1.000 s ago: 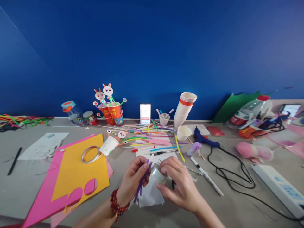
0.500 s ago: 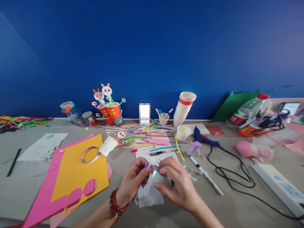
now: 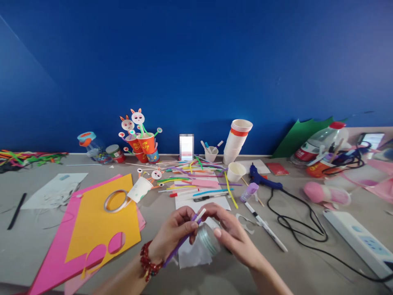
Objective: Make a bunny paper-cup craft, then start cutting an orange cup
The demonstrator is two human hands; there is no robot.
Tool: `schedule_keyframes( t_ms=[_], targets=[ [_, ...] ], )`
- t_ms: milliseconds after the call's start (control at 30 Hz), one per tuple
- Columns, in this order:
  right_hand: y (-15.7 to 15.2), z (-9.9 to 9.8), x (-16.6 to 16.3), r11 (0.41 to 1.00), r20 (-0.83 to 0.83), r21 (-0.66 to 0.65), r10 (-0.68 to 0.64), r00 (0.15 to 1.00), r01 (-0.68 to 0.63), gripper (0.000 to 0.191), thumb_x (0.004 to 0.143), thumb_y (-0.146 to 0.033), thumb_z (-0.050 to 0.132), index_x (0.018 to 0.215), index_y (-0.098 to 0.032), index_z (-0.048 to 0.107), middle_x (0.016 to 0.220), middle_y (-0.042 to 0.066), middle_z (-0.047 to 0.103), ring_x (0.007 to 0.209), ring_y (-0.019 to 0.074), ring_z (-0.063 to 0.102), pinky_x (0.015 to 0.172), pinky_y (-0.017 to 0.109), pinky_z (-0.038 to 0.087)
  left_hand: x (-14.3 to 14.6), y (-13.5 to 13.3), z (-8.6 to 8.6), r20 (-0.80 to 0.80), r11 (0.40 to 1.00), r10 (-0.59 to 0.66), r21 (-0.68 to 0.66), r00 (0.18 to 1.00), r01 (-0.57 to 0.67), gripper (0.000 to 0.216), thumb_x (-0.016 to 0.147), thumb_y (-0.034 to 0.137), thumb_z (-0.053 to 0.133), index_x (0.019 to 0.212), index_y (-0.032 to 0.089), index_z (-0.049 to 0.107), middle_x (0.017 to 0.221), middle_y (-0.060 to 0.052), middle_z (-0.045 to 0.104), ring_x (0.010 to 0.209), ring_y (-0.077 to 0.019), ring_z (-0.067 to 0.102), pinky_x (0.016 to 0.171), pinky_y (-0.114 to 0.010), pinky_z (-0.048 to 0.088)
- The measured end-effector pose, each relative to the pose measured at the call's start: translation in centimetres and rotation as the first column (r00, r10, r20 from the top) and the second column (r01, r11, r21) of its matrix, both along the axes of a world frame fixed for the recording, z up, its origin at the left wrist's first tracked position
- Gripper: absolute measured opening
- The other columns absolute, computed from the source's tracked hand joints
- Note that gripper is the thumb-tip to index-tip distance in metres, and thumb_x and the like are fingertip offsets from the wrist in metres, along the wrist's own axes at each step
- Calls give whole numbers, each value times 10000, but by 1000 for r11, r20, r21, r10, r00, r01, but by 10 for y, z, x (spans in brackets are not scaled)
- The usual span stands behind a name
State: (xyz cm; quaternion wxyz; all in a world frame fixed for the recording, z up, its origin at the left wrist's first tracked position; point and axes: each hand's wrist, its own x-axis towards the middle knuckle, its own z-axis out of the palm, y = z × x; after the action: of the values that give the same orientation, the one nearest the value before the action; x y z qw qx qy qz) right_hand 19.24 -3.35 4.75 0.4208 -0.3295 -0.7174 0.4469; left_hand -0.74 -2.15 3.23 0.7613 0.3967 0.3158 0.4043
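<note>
Evidently, the left hand (image 3: 181, 226) pinches purple pipe cleaners (image 3: 176, 250) above the white paper (image 3: 192, 258); right hand (image 3: 235, 234), thumb and forefinger parted, arches over its right side. Probably light, bendable, non-slip; best held near the upper end.

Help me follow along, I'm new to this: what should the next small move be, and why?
Probably the right hand should close its thumb and forefinger on the white piece to steady it. The left hand pinches the purple stem just below that piece, and the right forefinger is right beside it, while the right thumb stands apart.
</note>
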Motion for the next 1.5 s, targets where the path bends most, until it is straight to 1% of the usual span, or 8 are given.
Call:
schedule_keyframes(
  t_ms=[300,400,533,633,900,1067,1233,1500],
  targets=[
    [5,-7,-10,980,-62,-197,22,998,-34,271,904,-450,605,954,-183,608,839,23,601,760,161,574,680,268,484,-5,-6,2,-212,950,49,311,976,20,205,900,346,643,926,198,504,769,8,539,612,-96,510,555,-202,431],
    [5,-13,-12,962,-123,-273,-28,992,-7,322,892,-462,629,1050,-183,602,857,26,620,750,156,571,669,268,476,-9,-7,2,-369,771,209,631,906,80,58,933,211,550,989,198,542,895,-53,566,765,-154,560,695,-266,485],
    [5,-13,-16,953,-224,-302,-79,971,8,329,888,-499,633,981,-188,583,848,27,616,779,171,586,718,292,488,-13,-5,2,-446,429,405,864,798,265,390,852,87,553,1225,200,527,1180,-157,595,1088,-273,585,924,-386,491],
    [6,-12,-18,942,-280,-337,-95,955,-5,352,886,-538,627,931,-197,555,818,16,600,762,170,590,712,290,489,-12,-5,0,-495,338,481,866,724,367,570,819,81,585,1362,204,464,1273,-168,597,1171,-295,581,989,-399,483],
    [1,-21,-19,959,-249,-271,-152,957,82,545,829,-656,636,1133,-228,488,980,76,638,876,213,644,723,323,539,-11,-5,-10,-483,421,587,868,650,265,434,907,94,509,1320,226,520,1173,-120,694,1078,-240,663,920,-346,540],
    [-8,-19,-22,941,22,158,-306,952,299,496,795,-594,714,1083,-228,545,1144,113,581,1072,280,593,870,397,525,-14,-4,-12,-434,435,664,887,609,157,341,931,124,498,1228,227,628,1120,-106,725,1059,-241,676,925,-348,536],
    [-17,-12,-29,824,166,504,-387,907,260,188,870,-352,680,959,-218,583,1054,103,582,927,264,575,778,401,497,-16,-5,-9,-380,429,649,898,659,95,395,903,87,532,1246,248,645,1134,-89,740,1055,-238,690,943,-326,514],
    [-20,-7,-29,809,195,550,-364,911,205,145,912,-315,605,854,-220,511,952,82,586,928,272,540,850,458,457,-13,-10,-13,-391,528,658,849,643,-25,294,899,142,591,1138,268,708,1076,-63,766,1000,-233,714,891,-314,526]
  ],
)
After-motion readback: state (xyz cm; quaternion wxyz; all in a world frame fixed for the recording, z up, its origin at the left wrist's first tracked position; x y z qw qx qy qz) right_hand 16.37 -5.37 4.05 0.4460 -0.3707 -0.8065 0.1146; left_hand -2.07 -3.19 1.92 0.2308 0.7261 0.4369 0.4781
